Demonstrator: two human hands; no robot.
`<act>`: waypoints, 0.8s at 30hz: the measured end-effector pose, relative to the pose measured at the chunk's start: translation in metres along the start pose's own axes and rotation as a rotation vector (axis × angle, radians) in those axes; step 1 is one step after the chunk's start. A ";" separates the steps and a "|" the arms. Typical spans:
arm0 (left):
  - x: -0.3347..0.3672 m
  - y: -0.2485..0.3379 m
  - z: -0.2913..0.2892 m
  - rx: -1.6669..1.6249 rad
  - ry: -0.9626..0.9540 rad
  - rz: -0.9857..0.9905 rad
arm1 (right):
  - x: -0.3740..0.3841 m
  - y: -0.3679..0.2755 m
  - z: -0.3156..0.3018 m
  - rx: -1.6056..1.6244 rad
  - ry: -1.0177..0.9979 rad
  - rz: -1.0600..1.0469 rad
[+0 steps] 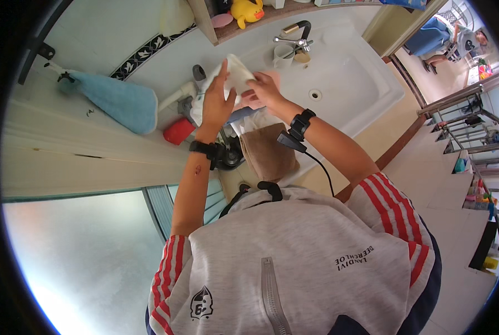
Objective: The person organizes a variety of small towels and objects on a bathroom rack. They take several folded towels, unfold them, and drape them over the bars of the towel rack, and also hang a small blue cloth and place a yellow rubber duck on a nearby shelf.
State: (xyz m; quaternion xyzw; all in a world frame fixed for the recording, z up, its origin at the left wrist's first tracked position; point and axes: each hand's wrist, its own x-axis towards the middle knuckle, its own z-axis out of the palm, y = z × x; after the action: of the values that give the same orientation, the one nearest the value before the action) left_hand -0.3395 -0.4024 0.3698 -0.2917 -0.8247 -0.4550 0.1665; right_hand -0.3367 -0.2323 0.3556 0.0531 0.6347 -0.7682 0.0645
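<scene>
A white folded piece point(239, 75), apparently cloth, lies between my two hands over the left end of the white sink point(344, 103). My right hand point(265, 90) pinches its right side, with the fingers bent. Along its left edge my left hand point(218, 103) rests with the fingers stretched and the thumb apart. Pink cloth point(251, 101) shows beneath the hands. Nearer to me, a brown towel point(269, 151) lies folded over a pile by the sink's front edge. Part of the pile is hidden under my hands and wrists.
A tap point(295, 40) stands at the back of the sink, with a white cup point(283, 56) beside it. On a shelf above sits a yellow duck toy point(246, 11). A blue towel point(115, 103) hangs at left, near a red container point(178, 131). Another person is at the far right.
</scene>
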 end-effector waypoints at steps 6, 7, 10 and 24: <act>-0.045 -0.061 0.005 0.161 -0.160 -0.153 | 0.021 0.073 -0.060 -0.745 0.448 -0.272; -0.055 -0.061 0.000 0.182 -0.144 -0.192 | 0.016 0.061 -0.049 -0.771 0.367 -0.285; -0.054 -0.050 -0.012 0.146 -0.056 -0.154 | -0.002 0.011 -0.002 -0.543 0.093 -0.508; 0.129 0.216 -0.288 0.410 0.774 0.534 | -0.055 -0.386 0.171 -0.837 -0.221 -1.709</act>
State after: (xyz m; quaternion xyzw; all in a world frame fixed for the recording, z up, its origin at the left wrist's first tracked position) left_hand -0.3005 -0.5145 0.7335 -0.2636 -0.6717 -0.3002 0.6238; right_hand -0.3462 -0.3262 0.7709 -0.5280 0.6722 -0.2673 -0.4448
